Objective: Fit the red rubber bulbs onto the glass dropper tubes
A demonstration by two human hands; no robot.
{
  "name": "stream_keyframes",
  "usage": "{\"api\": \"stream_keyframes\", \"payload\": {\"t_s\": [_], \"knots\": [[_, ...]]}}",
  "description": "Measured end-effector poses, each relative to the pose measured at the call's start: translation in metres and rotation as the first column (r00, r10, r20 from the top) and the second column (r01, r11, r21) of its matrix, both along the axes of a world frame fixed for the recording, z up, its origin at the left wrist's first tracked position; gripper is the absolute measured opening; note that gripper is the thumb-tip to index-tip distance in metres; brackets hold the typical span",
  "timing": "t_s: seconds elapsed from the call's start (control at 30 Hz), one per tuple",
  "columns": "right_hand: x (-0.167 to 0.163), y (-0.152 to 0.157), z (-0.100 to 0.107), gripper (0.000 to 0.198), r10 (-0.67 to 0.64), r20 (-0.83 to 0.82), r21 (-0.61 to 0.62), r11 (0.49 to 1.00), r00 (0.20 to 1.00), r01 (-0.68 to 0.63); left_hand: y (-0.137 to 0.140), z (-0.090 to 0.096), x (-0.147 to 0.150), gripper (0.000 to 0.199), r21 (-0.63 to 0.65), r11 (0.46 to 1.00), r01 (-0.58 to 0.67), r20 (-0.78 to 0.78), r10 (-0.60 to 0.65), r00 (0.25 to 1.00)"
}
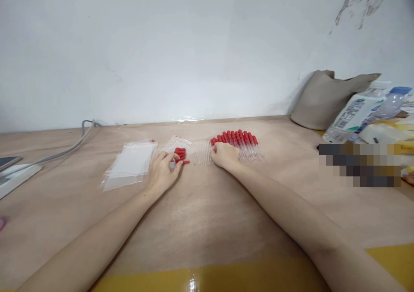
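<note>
My left hand [163, 171] rests on the table with fingers apart and curved. Its thumb and index fingertips are at a small pile of red rubber bulbs [180, 152], which lies partly on a clear zip bag [171, 142]. My right hand [224, 155] is closed, thumb against curled fingers; what it grips, if anything, is hidden. Just left of that hand lies a row of bare clear thin tubes [203, 154]. Behind and to its right are several droppers [247, 143] side by side, red bulbs toward the wall. The hand covers part of them.
A stack of clear zip bags [132, 162] lies left of my left hand. A grey cable [71, 147] runs along the far left. At the right stand a grey-brown container [317, 100] and plastic bottles [355, 111]. A white wall [194, 59] closes off the table's back.
</note>
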State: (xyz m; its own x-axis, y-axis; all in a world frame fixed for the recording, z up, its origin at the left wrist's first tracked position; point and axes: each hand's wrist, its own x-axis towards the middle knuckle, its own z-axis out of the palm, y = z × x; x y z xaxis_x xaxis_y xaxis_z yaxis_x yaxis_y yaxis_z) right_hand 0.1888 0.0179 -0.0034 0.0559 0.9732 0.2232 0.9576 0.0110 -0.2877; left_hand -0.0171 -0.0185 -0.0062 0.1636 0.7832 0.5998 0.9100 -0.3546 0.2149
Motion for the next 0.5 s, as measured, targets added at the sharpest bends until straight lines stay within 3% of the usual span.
{"api": "stream_keyframes", "payload": {"t_s": [0.33,0.5], "knots": [[0.023,-0.042,-0.001,0.021,0.096,-0.006,-0.007,0.995,0.995,-0.096,0.007,-0.011,-0.004,0.016,-0.033,0.999,0.017,-0.047,-0.019,0.999],[0.041,-0.065,-0.001,0.024,0.148,-0.076,-0.01,0.989,0.986,-0.149,0.0,-0.009,0.003,0.015,0.055,0.998,-0.004,-0.086,0.009,0.996]]}}
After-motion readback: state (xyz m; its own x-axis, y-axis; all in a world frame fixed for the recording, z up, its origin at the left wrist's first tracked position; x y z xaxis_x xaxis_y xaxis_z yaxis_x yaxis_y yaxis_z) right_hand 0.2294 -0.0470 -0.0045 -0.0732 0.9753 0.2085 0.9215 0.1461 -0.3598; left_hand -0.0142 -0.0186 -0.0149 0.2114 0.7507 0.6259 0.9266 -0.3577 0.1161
